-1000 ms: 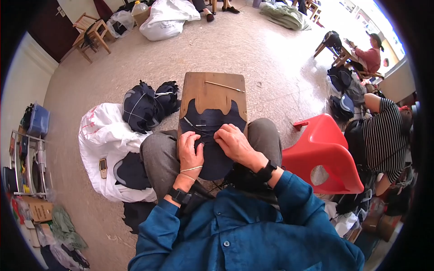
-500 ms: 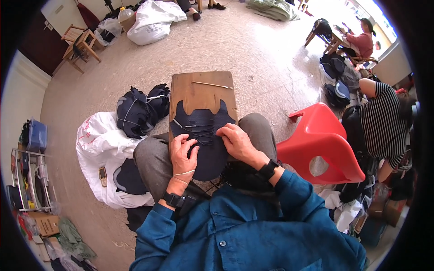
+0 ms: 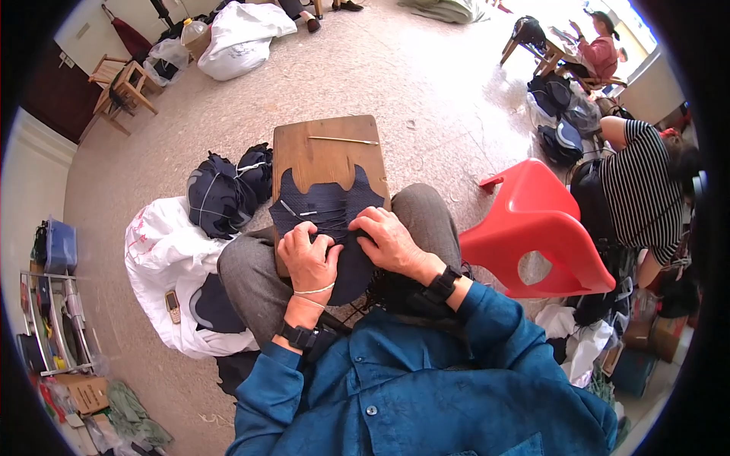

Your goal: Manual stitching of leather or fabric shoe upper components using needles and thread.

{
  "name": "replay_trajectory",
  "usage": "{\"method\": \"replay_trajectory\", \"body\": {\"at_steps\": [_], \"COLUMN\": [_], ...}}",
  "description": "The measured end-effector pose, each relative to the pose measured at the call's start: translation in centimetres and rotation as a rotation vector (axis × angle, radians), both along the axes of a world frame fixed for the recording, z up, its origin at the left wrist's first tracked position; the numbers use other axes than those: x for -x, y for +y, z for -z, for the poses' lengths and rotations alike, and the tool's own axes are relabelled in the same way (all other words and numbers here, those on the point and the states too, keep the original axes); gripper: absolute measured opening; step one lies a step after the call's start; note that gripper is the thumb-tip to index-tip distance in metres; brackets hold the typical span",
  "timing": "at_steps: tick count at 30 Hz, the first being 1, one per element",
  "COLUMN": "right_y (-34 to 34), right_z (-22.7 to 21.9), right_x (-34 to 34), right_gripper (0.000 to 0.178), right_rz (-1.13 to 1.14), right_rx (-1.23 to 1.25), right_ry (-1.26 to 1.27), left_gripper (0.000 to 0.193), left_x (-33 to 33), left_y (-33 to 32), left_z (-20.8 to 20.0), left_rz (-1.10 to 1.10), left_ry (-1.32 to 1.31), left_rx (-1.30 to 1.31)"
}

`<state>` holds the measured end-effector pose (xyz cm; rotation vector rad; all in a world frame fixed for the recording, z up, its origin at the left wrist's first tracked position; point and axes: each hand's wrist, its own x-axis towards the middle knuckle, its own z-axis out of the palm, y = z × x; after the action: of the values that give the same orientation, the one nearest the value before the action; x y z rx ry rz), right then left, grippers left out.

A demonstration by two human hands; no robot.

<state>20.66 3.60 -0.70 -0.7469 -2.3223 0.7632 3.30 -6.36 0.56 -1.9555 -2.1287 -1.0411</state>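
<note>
A dark navy fabric piece (image 3: 328,196), shaped like a flat shoe upper, lies on a small wooden table (image 3: 327,129) between my knees. Dark cord is laced back and forth across its middle. Two thin light tips (image 3: 306,213) rest on the upper left part of the fabric. My left hand (image 3: 308,258) presses and pinches the piece left of the lacing, fingers curled. Right of the lacing, my right hand (image 3: 389,242) grips it with bent fingers. What lies under the fingertips is hidden. A slim pale rod (image 3: 344,140) sits near the table's far edge.
Tied dark fabric bundles (image 3: 217,194) and a white sack (image 3: 163,251) with a phone (image 3: 172,307) stand at my left. A red plastic chair (image 3: 532,220) is at my right, beside a person in a striped shirt (image 3: 642,190). Another person (image 3: 599,57) sits farther back.
Both hands have closed in on the fabric; the part around the lacing now looks bunched and the cord less spread. The whole view has shifted slightly.
</note>
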Motion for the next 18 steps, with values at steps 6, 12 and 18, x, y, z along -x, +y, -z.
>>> {"method": "replay_trajectory", "body": {"at_steps": [6, 12, 18], "right_y": [0.0, -0.7, -0.9], "right_z": [-0.2, -1.1, -0.7], "right_x": [0.1, 0.1, 0.4], "right_gripper": [0.025, 0.030, 0.036], "right_rz": [-0.023, -0.040, -0.010], "right_rx": [0.065, 0.081, 0.042], "right_ry": [-0.063, -0.096, -0.095], "left_gripper": [0.019, 0.019, 0.017], "left_x": [-0.6, -0.4, 1.3], "left_y": [0.0, 0.7, 0.7], "left_z": [-0.4, -0.7, 0.0], "left_rz": [0.053, 0.087, 0.283], "left_ry": [0.088, 0.128, -0.008], "left_rx": [0.046, 0.002, -0.022]}}
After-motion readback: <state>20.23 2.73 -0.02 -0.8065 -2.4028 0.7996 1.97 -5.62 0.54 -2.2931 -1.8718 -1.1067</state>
